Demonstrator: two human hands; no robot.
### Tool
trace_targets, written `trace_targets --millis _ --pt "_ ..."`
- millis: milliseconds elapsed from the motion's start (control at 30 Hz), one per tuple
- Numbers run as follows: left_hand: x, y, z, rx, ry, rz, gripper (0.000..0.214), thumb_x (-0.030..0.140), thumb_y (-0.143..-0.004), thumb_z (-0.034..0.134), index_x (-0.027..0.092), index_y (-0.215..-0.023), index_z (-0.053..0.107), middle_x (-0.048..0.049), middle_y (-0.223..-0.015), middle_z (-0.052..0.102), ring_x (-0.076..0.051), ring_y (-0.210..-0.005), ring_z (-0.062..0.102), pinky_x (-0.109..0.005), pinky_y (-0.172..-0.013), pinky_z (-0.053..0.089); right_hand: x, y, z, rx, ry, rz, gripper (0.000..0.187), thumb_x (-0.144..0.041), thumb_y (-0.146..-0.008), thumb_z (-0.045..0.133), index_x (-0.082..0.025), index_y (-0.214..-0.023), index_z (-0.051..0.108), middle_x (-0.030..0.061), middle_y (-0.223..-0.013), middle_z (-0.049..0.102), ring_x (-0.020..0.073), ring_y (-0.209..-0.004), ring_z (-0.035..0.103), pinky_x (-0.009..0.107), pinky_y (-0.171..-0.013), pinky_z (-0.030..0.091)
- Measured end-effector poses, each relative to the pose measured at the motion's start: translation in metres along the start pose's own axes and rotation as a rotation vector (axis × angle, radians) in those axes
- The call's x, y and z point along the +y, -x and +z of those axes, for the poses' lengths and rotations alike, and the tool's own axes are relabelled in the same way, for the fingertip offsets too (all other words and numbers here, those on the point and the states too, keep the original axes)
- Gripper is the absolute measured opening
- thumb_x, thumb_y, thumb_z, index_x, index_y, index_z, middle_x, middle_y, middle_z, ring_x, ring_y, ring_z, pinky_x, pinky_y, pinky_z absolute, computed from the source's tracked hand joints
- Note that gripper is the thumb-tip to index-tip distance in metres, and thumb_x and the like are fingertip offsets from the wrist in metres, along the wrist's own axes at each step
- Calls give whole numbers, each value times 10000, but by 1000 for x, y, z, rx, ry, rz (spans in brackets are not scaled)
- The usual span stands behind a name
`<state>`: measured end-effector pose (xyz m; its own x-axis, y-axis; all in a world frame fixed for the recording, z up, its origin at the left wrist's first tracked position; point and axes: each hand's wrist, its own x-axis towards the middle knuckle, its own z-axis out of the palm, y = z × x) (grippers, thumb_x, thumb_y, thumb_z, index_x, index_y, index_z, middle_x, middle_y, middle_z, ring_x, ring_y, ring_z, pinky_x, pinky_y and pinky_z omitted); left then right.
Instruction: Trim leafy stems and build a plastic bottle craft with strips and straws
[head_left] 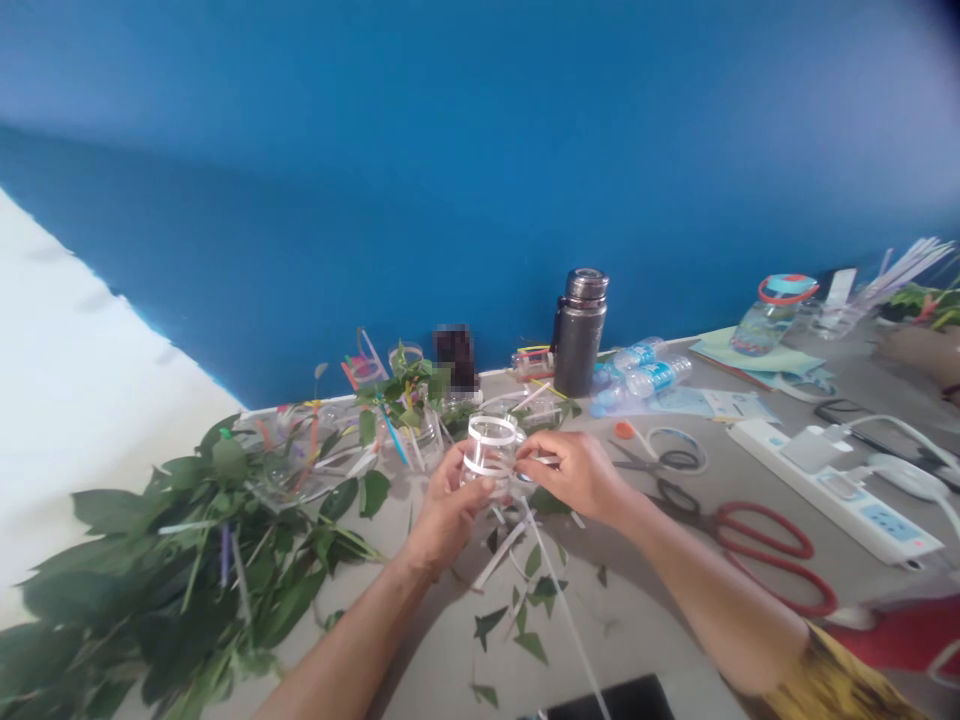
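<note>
Glass jar (491, 448) is held just above the desk (660, 640), mid-frame, and is banded with white tape-like strips. Left hand (448, 508) is clasped round the jar's 7 o'clock side, with fingertips on the glass. Right hand (576, 472) is closed in a pinch on a white strip (546, 461) at the jar's 3 o'clock side.

A long strip (564, 603) is laid from under the jar toward 6 o'clock, across scattered leaf scraps (517, 610). Whether it is joined to the pinched one cannot be told.

Surroundings, taken from the jar:
- 9 o'clock: leafy branches (172, 560) are piled up, reaching close to the left forearm.
- 11–12 o'clock: more jars with leaves and coloured straws (405, 405) are crowded just behind.
- 1 o'clock: steel flask (581, 330) is stood upright at the blue wall (450, 200), with water bottles (645, 372) laid flat beside it.
- 3 o'clock: black scissors (660, 462) and red scissors (757, 545) are laid near the right wrist, with the power strip (840, 490) beyond.
- 2 o'clock, far: teal-lidded jar (772, 315) is set on papers.
</note>
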<state>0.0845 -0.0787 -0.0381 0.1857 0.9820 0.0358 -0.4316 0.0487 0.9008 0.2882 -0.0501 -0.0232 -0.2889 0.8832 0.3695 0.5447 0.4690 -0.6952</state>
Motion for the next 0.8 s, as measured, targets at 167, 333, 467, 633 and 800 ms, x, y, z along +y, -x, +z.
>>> trace_targets --millis 167,333,467,633,800 --pt "0 0 -1 -13 77 -27 404 252 -714 852 218 -1076 674 -71 -1086 702 -260 -973 702 -371 -754 583 9 0 5 66 178 -167 230 -403 -962 624 -244 -993 788 56 -830 776 192 -766 686 261 -681 439" --pt "-1 0 -3 -26 124 -60 414 271 -737 838 224 -1119 684 -81 -1104 712 -286 -1023 703 -373 -749 583 8 0 8 117 255 -267 343 -420 -1023 547 -230 -859 782 52 -754 752 178 -715 641 277 -689 398" --pt "0 1 -3 -41 150 -74 428 289 -733 847 221 -1131 705 -83 -1113 716 -282 -1028 696 -374 -745 584 6 2 9 120 213 -228 351 -418 -1029 543 -227 -850 777 55 -756 743 179 -721 645 280 -707 405" --pt "-2 -1 -4 -18 110 -61 441 318 -729 854 218 -1130 701 -89 -1095 729 -285 -1024 696 -381 -751 574 3 2 7 58 95 -154 206 -343 -980 599 -255 -937 781 32 -792 749 174 -736 656 260 -694 422" --pt "-1 -5 -2 84 38 0 415 283 -687 879 211 -1044 679 -56 -1024 717 -236 -937 694 -381 -775 570 -2 1 0 36 68 -119 209 -288 -935 601 -237 -786 739 7 -684 690 152 -640 598 249 -623 384"
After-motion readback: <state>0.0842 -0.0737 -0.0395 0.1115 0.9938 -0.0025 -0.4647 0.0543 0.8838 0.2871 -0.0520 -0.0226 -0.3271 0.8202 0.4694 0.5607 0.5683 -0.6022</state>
